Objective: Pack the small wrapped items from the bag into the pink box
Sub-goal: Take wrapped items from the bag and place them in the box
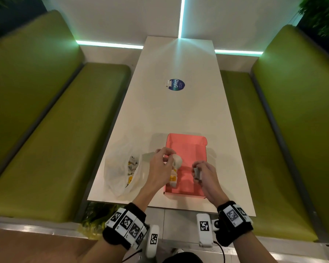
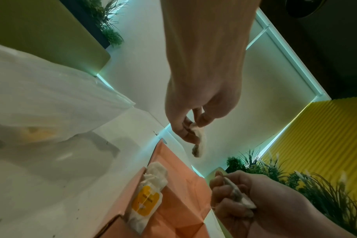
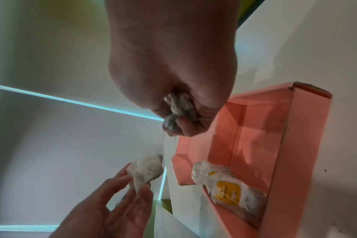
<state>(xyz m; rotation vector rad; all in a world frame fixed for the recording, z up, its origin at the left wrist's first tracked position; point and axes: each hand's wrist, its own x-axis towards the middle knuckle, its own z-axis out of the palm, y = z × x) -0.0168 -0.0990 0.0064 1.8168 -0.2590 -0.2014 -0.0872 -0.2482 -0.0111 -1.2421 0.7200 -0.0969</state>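
Note:
An open pink box point(image 1: 186, 147) lies on the white table near its front edge. Along its left wall lies a white wrapped item with a yellow label point(image 1: 173, 178) point(image 2: 145, 199) point(image 3: 228, 191). My left hand point(image 1: 164, 158) pinches a small white wrapped item point(image 1: 177, 160) point(image 2: 199, 141) point(image 3: 146, 169) above the box's left side. Over the box's right part, my right hand point(image 1: 198, 172) grips another small wrapped item point(image 1: 197, 172) point(image 2: 237, 193) point(image 3: 179, 111) in curled fingers. A translucent plastic bag point(image 1: 122, 168) with more wrapped items sits left of the box.
A round blue sticker point(image 1: 176, 84) lies at the table's point(image 1: 160, 114) middle. Green bench seats point(image 1: 55, 133) flank the table on both sides. Green plants point(image 2: 296, 177) stand near the table's front end.

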